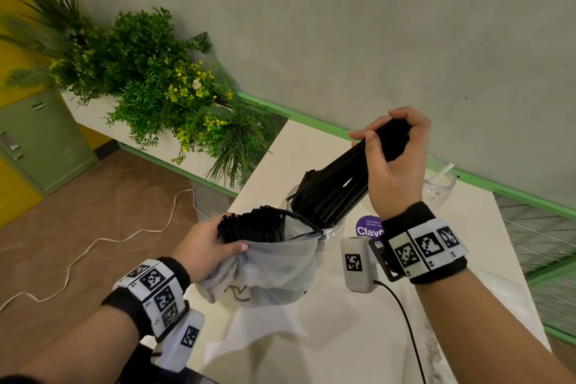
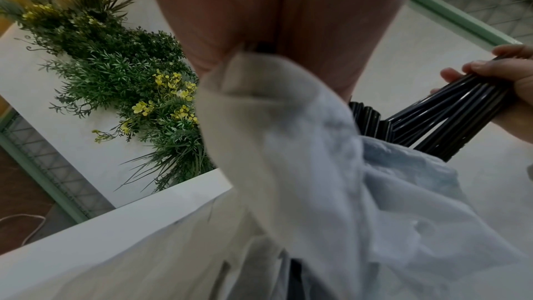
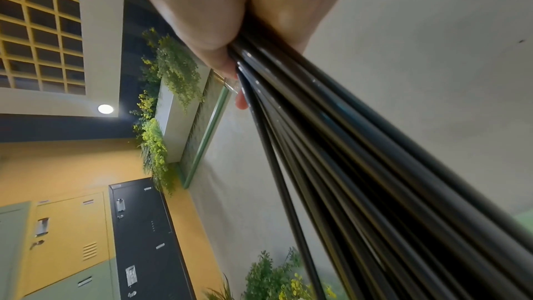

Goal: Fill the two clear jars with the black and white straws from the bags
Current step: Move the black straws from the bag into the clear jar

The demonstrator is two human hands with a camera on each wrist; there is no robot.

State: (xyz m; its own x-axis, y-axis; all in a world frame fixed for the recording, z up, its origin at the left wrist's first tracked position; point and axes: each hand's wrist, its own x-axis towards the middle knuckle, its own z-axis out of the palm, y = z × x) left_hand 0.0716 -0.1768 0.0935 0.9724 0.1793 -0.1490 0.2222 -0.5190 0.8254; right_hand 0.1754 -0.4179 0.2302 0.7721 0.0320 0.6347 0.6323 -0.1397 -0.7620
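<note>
Right hand (image 1: 393, 162) clenched round the top of a bundle of black straws (image 1: 339, 184) — lower ends down inside the near clear jar (image 1: 330, 229) on the white table (image 1: 358, 337). Left hand (image 1: 205, 248) grips the open plastic bag (image 1: 268, 271) just beside that jar, more black straws upright inside it. Second clear jar (image 1: 439, 184) stands well beyond the first — one white straw in it.

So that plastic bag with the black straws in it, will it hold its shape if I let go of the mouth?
Probably not. The plastic bag looks thin and crumpled, sagging below the left hand that holds its rim, so it is likely floppy. The black straws standing in it may fan out or spill if the mouth slumps. It seems light, so a nudge could shift it.
</note>
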